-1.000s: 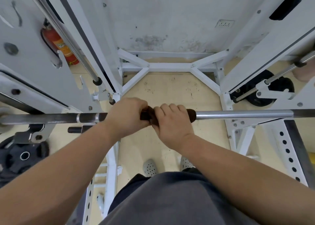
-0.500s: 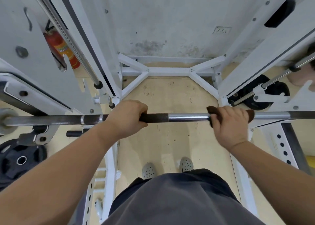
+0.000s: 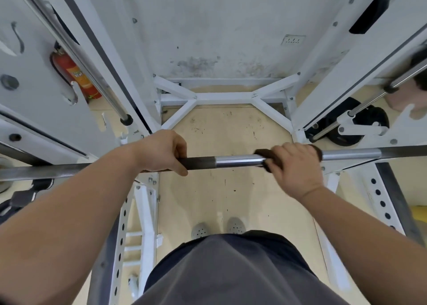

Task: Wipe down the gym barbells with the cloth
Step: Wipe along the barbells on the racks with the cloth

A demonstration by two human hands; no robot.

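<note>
A steel barbell (image 3: 238,160) runs level across the view at chest height, resting in a white rack. My left hand (image 3: 161,151) grips its dark knurled part left of centre. My right hand (image 3: 293,166) is wrapped round the bar to the right, holding a dark brown cloth (image 3: 262,154) that is folded over the bar; the cloth's ends show on both sides of the fingers. A shiny stretch of bare bar lies between my two hands.
White rack uprights (image 3: 381,196) with holes stand at left and right. Black weight plates (image 3: 369,124) sit at the right, and a red fire extinguisher (image 3: 76,73) leans at the left wall. My grey shoes (image 3: 201,230) stand on the beige floor below.
My right hand slid the cloth rightward along the bar away from my left hand, then stayed near there. My left hand kept its grip in place.
</note>
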